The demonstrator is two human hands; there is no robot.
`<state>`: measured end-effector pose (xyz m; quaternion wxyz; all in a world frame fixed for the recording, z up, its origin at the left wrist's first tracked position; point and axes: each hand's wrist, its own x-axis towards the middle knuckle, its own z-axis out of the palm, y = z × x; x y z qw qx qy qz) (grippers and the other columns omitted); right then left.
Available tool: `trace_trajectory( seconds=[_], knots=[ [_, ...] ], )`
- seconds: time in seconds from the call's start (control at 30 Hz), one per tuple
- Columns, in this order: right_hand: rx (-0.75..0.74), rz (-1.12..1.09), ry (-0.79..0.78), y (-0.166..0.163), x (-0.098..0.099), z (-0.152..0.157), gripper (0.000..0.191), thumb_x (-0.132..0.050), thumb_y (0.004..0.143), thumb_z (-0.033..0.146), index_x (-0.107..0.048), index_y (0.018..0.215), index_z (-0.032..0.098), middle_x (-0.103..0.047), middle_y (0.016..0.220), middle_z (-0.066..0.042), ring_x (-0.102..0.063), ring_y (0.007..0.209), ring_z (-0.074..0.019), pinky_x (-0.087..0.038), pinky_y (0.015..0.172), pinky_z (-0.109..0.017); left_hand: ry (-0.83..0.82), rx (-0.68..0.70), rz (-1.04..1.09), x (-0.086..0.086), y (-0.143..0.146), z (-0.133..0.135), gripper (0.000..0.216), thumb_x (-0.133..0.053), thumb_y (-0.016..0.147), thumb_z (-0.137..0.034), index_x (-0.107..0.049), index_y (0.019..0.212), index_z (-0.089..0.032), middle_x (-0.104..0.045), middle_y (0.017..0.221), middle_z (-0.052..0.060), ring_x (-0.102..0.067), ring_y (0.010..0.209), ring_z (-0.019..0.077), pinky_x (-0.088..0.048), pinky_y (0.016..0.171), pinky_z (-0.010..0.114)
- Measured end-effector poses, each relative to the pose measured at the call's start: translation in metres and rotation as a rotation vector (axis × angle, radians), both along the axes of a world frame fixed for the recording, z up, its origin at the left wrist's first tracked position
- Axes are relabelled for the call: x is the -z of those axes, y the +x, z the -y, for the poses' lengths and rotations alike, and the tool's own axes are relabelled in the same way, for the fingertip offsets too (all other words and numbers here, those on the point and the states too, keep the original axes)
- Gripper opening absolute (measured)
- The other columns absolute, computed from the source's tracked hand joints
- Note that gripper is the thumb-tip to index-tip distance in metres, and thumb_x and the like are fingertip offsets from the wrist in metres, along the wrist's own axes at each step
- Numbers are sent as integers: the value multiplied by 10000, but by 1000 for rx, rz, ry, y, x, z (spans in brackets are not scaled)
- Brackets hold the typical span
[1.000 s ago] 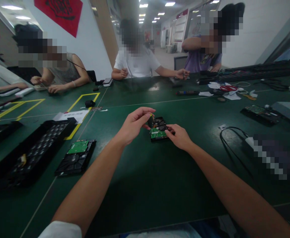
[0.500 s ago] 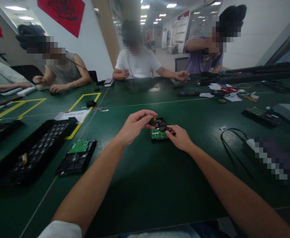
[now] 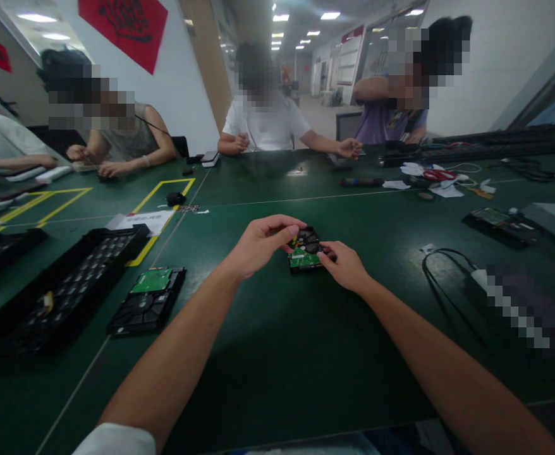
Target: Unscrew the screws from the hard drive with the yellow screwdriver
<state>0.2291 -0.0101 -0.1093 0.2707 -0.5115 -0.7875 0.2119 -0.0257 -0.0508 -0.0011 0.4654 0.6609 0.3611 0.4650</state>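
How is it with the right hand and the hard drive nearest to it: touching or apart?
Touching. The head view shows it: the right hand holds the right edge of the hard drive, its fingers lapping over that edge.

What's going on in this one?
A person is working on a hard drive at a green table. The right hand grips its right edge, while the left hand is over its left side, seemingly pinching a small item with yellow on it, mostly hidden by the fingers. A second drive lies to the left, beside a long black tray.
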Motion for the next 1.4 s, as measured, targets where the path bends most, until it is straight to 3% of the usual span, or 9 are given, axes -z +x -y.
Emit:
trace_trajectory(
  seconds=[0.47,1.4],
  knots=[
    [12,3,-9,-1,-2,1,419,-578,1024,387,-636,1377,170,-681,1195,-115,-667,960,-204,-546,868,-364,-74,62,110,0,2,1,260,-720,928,-397,-753,1076,-185,-681,1055,65,-655,998,192,-647,850,354],
    [18,-9,-28,1,0,1,418,-580,1024,407,-640,1376,189,-674,1203,-107,-661,986,-207,-548,864,-363,-124,73,163,3,5,0,279,-744,912,-413,-763,1083,-193,-692,1067,67,-657,1031,195,-630,898,354]
  ],
)
